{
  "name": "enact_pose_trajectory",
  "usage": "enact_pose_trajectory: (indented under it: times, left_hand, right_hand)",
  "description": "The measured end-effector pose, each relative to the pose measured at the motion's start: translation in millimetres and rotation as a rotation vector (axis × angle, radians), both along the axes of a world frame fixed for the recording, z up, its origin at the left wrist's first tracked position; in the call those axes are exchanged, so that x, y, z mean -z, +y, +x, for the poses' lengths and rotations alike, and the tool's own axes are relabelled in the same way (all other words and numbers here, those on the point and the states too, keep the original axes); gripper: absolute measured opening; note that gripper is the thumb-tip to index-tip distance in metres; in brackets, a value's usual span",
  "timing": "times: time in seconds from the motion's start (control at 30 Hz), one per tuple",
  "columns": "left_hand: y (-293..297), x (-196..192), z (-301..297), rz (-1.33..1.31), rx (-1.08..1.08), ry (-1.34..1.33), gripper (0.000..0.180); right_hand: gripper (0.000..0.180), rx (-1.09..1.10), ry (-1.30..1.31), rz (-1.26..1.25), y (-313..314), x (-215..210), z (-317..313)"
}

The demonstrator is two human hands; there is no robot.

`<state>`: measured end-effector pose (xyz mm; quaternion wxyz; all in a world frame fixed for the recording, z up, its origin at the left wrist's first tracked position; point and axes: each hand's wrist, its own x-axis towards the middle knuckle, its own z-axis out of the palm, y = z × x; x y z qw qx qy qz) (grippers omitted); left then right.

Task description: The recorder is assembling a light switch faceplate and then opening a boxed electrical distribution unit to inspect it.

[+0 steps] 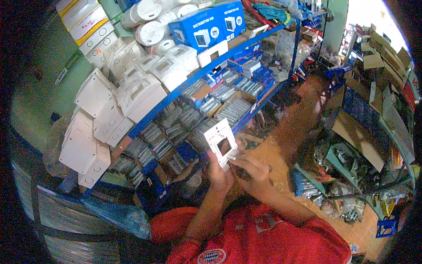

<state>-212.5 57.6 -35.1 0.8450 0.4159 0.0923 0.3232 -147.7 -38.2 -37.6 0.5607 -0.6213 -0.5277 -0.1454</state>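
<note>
A white rectangular wall-plate frame (215,133) with a square opening in its middle is held up in front of my chest, tilted. My left hand (219,172) grips it from below, fingers closed on its lower left edge. At the lower right edge my right hand (254,169) touches the frame with bent fingertips; whether those fingers also pinch some small part I cannot make out.
A blue-edged shelf (154,113) runs diagonally ahead. White junction boxes (91,132) and blue cartons (206,28) stand on top, with several bundles of metal fittings (235,110) below. Cluttered racks with cardboard (358,136) line the right, beside the tiled floor (281,165). Plastic-wrapped goods (79,224) stand at lower left.
</note>
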Motion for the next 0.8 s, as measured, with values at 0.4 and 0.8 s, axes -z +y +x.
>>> enact_pose_trajectory:
  times: [0.4, 0.8]
  left_hand:
    - [-9, -19, 8, 0.106, -0.064, 0.04, 0.077]
    - [4, -9, 9, 0.153, 0.008, -0.068, 0.071]
  right_hand:
    - [0.019, 0.019, 0.203, 0.091, 9, -2, -8]
    - [0.022, -0.025, 0.142, -0.008, 4, -3, 0]
